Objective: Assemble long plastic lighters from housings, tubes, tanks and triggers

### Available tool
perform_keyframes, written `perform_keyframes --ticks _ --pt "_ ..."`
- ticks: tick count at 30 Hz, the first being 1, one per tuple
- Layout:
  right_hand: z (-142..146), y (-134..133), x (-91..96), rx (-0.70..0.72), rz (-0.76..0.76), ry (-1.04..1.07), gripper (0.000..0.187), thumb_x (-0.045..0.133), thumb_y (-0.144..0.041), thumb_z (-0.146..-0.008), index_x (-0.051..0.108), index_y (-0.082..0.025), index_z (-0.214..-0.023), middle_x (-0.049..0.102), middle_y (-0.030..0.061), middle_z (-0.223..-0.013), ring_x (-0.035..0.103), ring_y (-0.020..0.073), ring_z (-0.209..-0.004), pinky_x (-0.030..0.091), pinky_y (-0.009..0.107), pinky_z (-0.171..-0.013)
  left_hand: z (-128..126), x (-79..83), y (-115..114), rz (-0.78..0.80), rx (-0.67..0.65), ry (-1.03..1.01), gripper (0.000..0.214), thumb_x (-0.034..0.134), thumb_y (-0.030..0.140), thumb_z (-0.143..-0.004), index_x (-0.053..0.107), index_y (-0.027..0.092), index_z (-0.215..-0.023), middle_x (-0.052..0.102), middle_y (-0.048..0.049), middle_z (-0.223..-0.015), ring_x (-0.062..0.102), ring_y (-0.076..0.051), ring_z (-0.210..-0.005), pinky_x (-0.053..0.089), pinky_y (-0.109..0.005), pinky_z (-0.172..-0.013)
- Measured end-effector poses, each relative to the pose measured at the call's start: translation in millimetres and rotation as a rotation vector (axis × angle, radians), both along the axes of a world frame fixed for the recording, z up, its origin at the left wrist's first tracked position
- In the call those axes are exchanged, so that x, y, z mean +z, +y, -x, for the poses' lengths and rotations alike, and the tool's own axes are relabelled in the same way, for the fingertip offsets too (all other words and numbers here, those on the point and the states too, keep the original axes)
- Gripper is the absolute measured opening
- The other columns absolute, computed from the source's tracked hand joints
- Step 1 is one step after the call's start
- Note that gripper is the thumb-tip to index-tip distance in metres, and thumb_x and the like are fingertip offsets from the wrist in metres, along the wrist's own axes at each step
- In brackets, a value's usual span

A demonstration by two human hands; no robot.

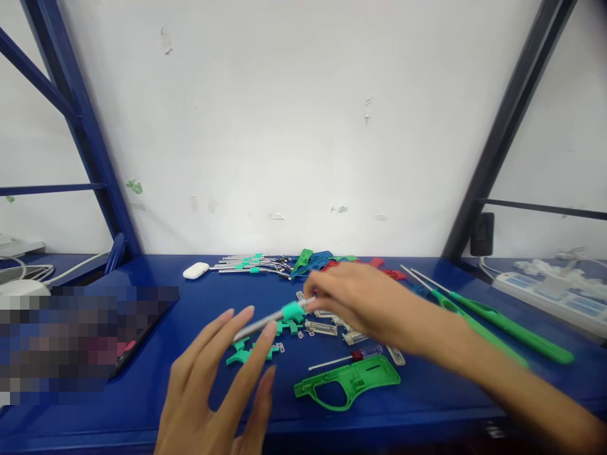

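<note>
My right hand [344,292] pinches the right end of a thin metal lighter tube [260,324] that carries a teal plastic piece [293,310]. My left hand [215,392] is open, fingers spread, around the tube's left end; whether its fingertips press on it I cannot tell. Loose teal triggers [239,357] lie beneath the tube. Clear plastic fuel tanks [321,328] are scattered below my right hand, partly hidden by it. In front lies a green lighter handle half [353,381], with a screwdriver [348,359] just behind it.
Several metal tubes with teal pieces [246,263] lie at the back beside a white earbud case [196,271]. Green, blue and red handle shells [313,262] are piled near the wall. Two green long lighters [512,332] and a white power strip [545,294] are at right.
</note>
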State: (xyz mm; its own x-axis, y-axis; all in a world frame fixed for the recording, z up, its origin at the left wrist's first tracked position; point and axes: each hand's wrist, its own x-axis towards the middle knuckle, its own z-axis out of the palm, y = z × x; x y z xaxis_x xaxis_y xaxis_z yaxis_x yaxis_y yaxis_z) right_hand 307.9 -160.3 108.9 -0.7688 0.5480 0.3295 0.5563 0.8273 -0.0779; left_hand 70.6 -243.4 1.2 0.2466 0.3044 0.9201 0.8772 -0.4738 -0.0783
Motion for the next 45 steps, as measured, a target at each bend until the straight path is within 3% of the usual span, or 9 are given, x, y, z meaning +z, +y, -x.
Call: perform_keyframes --ticks 4,7,9,12,17,25,30,36,45 --pt "2.2 -44.7 -31.6 0.017 -0.259 -0.025 0.013 0.065 -0.015 -0.103 0.064 -0.023 -0.093 0.068 -0.0015 -0.077 0.060 0.0184 -0.067 0.043 0.034 -0.068 -0.1 -8.2 -1.4 0.127 -0.083 0.096 0.035 0.054 0.031 -0.111 0.063 0.021 -0.144 0.072 -0.0073 -0.132 0.073 -0.017 -0.115 0.055 -0.024 -0.103" --pt "4.9 -58.3 -48.6 0.008 -0.278 0.013 0.011 0.063 -0.016 -0.105 0.068 -0.025 -0.100 0.072 -0.0011 -0.080 0.066 0.0198 -0.069 0.050 0.036 -0.072 1.9 -14.3 -1.8 0.235 -0.152 0.069 0.030 0.052 0.029 -0.112 0.065 0.026 -0.140 0.076 -0.0029 -0.121 0.077 -0.012 -0.102 0.059 -0.016 -0.091" --pt "3.2 -59.0 -58.5 -0.024 -0.183 0.092 0.012 0.062 -0.029 -0.107 0.067 -0.028 -0.119 0.078 0.0005 -0.095 0.073 0.0218 -0.081 0.055 0.038 -0.081 3.0 -15.5 -2.6 0.320 -0.196 0.029 0.030 0.051 0.026 -0.112 0.063 0.028 -0.140 0.076 -0.0021 -0.118 0.077 -0.011 -0.100 0.058 -0.014 -0.089" --pt "-5.6 -53.6 -70.7 -0.103 -0.027 0.250 0.042 0.063 -0.047 -0.106 0.054 -0.036 -0.146 0.076 0.0037 -0.131 0.072 0.0263 -0.117 0.056 0.045 -0.103 5.4 -14.7 -3.2 0.385 -0.247 -0.028 0.030 0.051 0.023 -0.112 0.062 0.030 -0.139 0.073 -0.0020 -0.117 0.076 -0.011 -0.101 0.058 -0.015 -0.089" --pt "-23.4 -43.8 -78.4 -0.188 0.279 0.270 0.047 0.065 -0.059 -0.102 0.055 -0.047 -0.146 0.065 -0.0024 -0.152 0.059 0.0284 -0.140 0.055 0.049 -0.110 10.4 -14.2 -2.5 0.415 -0.271 -0.058 0.032 0.051 0.020 -0.111 0.062 0.032 -0.139 0.070 -0.0012 -0.117 0.075 -0.010 -0.102 0.058 -0.015 -0.088" --pt "-33.7 -38.3 -83.0 -0.129 0.308 0.305 0.016 0.066 -0.039 -0.106 0.071 -0.039 -0.121 0.077 -0.0052 -0.116 0.069 0.0194 -0.112 0.052 0.035 -0.101 9.1 -1.1 0.5 0.449 -0.290 -0.080 0.024 0.051 0.029 -0.112 0.067 0.032 -0.129 0.072 0.0017 -0.109 0.075 -0.009 -0.095 0.057 -0.011 -0.083" --pt "-35.1 -41.1 -82.1 -0.124 0.326 0.311 0.014 0.064 -0.036 -0.107 0.072 -0.036 -0.119 0.078 -0.0051 -0.104 0.071 0.0169 -0.092 0.052 0.031 -0.090 8.0 0.7 1.7 0.487 -0.285 -0.043 0.023 0.050 0.034 -0.112 0.072 0.031 -0.120 0.075 0.0013 -0.104 0.078 -0.011 -0.090 0.059 -0.012 -0.082" --pt "-37.1 -41.4 -88.3 -0.110 0.338 0.275 0.017 0.059 -0.037 -0.110 0.074 -0.035 -0.117 0.079 -0.0041 -0.114 0.071 0.0195 -0.108 0.050 0.034 -0.096 10.5 -12.0 2.0 0.534 -0.287 0.031 0.031 0.045 0.024 -0.111 0.073 0.030 -0.122 0.074 -0.0007 -0.104 0.078 -0.011 -0.083 0.063 -0.016 -0.079" --pt "-42.2 -43.2 -97.1 -0.081 0.223 0.218 0.021 0.059 -0.031 -0.110 0.079 -0.033 -0.114 0.075 0.0005 -0.115 0.069 0.0199 -0.107 0.050 0.035 -0.097 10.9 -18.9 -1.7 0.643 -0.232 0.107 0.043 0.049 0.018 -0.103 0.073 0.041 -0.131 0.076 -0.0008 -0.108 0.076 -0.018 -0.083 0.067 -0.024 -0.074"
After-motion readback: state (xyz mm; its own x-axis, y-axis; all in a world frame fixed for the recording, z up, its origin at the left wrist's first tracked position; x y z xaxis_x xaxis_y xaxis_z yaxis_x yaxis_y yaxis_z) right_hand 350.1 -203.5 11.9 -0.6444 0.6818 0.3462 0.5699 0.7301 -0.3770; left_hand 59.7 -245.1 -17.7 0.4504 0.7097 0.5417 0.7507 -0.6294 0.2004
